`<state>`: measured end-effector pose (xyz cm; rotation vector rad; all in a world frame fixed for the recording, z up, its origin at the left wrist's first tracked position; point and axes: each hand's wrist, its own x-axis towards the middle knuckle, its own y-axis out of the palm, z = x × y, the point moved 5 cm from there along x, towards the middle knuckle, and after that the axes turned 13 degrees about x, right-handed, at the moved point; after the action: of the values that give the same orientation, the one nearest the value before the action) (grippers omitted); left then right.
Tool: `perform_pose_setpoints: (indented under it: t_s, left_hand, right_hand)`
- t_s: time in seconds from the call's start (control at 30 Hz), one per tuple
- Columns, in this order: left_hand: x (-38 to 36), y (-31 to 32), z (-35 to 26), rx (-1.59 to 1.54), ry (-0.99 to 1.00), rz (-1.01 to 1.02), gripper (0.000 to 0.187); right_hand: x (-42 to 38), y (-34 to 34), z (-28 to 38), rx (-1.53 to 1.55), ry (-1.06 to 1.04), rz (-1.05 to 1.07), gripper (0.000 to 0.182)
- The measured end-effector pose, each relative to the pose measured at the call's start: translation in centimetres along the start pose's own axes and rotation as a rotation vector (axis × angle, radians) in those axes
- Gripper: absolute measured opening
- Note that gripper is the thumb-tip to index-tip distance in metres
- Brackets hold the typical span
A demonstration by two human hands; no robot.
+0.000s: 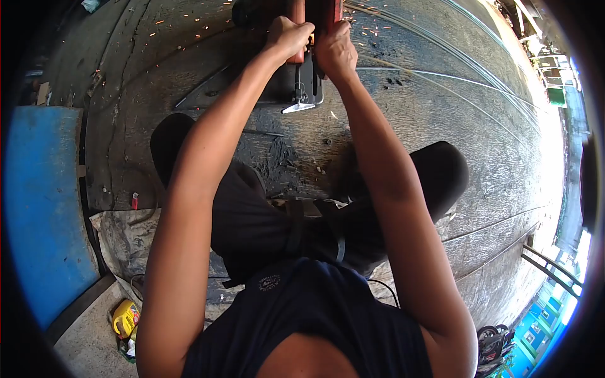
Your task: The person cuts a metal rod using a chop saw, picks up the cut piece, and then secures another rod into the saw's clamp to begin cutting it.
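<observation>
Red machine sits right at the top centre of the frame, partly cut off by the edge, and orange sparks are scattered to both sides of it. Left hand has its grip closed round a red bar, and the right hand looks closed on a red handle just beside it, though most of those fingers are hidden. Just below the hands there's a dark base plate with a silvery triangular piece at its near edge. Long thin rods run across the worn floor at upper right, plus a blue panel far left and a yellow container lower left
</observation>
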<state>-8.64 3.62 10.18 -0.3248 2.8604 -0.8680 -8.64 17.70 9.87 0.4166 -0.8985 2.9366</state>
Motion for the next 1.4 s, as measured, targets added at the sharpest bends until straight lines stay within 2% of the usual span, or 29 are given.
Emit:
perform_pose_setpoints:
  t_s: [0.63,0.7,0.8,1.33,1.4]
  left_hand:
    - [-0.3,-0.1,-0.29,-0.025,0.028,0.009,0.032]
    - [-0.51,-0.08,-0.34,0.007,0.009,0.045,0.027]
    - [0.05,0.07,0.06,0.008,0.039,-0.008,0.033]
    - [-0.42,-0.13,-0.2,-0.002,0.027,-0.011,0.032]
    - [-0.27,0.06,-0.07,0.02,0.014,0.039,0.028]
  right_hand:
    - [-0.14,-0.01,0.09,0.011,-0.022,-0.009,0.031]
    - [-0.19,-0.05,0.03,0.008,-0.014,-0.008,0.031]
    - [-0.22,-0.07,0.2,-0.011,-0.034,-0.016,0.031]
    - [-0.28,-0.08,0.16,0.001,-0.029,-0.015,0.031]
    - [-0.26,-0.01,0.01,0.001,-0.027,-0.013,0.031]
